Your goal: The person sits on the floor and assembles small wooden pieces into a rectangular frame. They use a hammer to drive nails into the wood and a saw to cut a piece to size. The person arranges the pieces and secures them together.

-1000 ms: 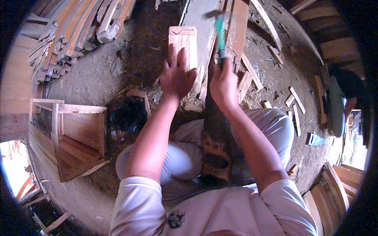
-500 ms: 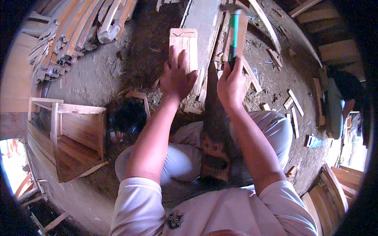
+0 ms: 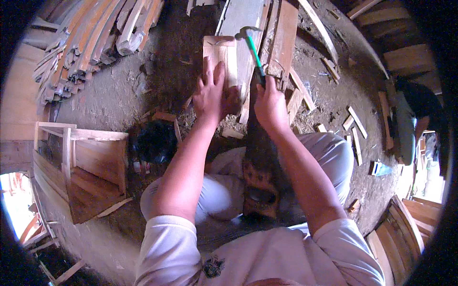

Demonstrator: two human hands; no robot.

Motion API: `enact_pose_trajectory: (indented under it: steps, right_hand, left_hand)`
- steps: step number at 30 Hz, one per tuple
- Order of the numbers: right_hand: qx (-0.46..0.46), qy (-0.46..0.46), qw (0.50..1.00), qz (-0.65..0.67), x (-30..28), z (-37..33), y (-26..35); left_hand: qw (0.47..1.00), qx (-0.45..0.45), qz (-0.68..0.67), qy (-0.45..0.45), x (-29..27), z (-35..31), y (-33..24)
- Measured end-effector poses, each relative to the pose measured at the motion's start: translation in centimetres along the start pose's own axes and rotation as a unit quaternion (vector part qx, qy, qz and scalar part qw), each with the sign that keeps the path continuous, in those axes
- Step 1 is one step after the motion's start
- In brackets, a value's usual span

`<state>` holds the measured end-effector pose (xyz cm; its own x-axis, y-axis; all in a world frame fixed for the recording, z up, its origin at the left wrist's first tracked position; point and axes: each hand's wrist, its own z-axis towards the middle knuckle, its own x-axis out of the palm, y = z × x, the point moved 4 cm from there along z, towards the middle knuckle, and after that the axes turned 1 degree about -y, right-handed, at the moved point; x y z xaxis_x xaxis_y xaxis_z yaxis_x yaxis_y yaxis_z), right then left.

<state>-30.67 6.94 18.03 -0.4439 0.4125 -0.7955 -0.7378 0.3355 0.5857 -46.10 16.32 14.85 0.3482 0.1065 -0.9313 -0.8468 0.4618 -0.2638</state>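
Observation:
My left hand [image 3: 210, 94] lies with fingers spread on a pale wooden block [image 3: 231, 62], pressing it from above. The block rests at the near end of a long grey plank [image 3: 244, 18]. My right hand [image 3: 272, 106] is wrapped round the dark grip of a claw hammer [image 3: 254, 51] with a green shaft. The hammer's metal head is at the far right corner of the block; whether it touches the wood I cannot tell.
A stack of wooden strips [image 3: 95, 38] lies at the far left. An open wooden box frame [image 3: 95, 157] stands at the left. Offcuts [image 3: 353, 124] and shavings litter the dirt floor at the right, near a blue-handled tool [image 3: 380, 168]. Brown boards [image 3: 285, 38] lie beside the plank.
The hammer has swung down and left, from upright beside the block to its far right corner. My left hand still presses the block, which has shifted very slightly.

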Motion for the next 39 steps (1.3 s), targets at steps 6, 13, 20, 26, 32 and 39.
enact_pose_trajectory:
  steps: [6, 13, 20, 26, 32, 39]
  right_hand:
    - [-0.051, -0.027, 0.998, -0.024, -0.9, -0.3, 1.2]
    - [-0.068, -0.052, 0.996, 0.001, -2.1, -1.2, 3.5]
    - [-0.057, 0.008, 0.997, -0.059, -0.3, -0.7, 1.7]
    - [-0.03, 0.017, 0.996, -0.087, 0.3, 0.2, 0.4]
    - [-0.046, -0.032, 0.998, -0.013, -1.6, -0.1, 3.0]
    - [-0.085, 0.024, 0.994, -0.069, 0.6, 1.1, 1.2]
  left_hand:
    - [1.0, 0.011, -0.002, -0.003, -0.3, -0.3, 0.6]
    - [0.997, 0.022, -0.049, -0.051, -0.3, -0.3, 0.8]
    - [1.0, 0.008, -0.001, -0.028, -0.2, -0.3, 0.7]
    - [0.999, 0.002, 0.033, 0.0, 0.1, 0.1, 0.4]
    - [0.999, 0.004, -0.026, -0.035, -0.8, -0.5, 0.7]
    - [0.996, 0.02, -0.038, -0.084, 0.3, -0.3, 0.5]
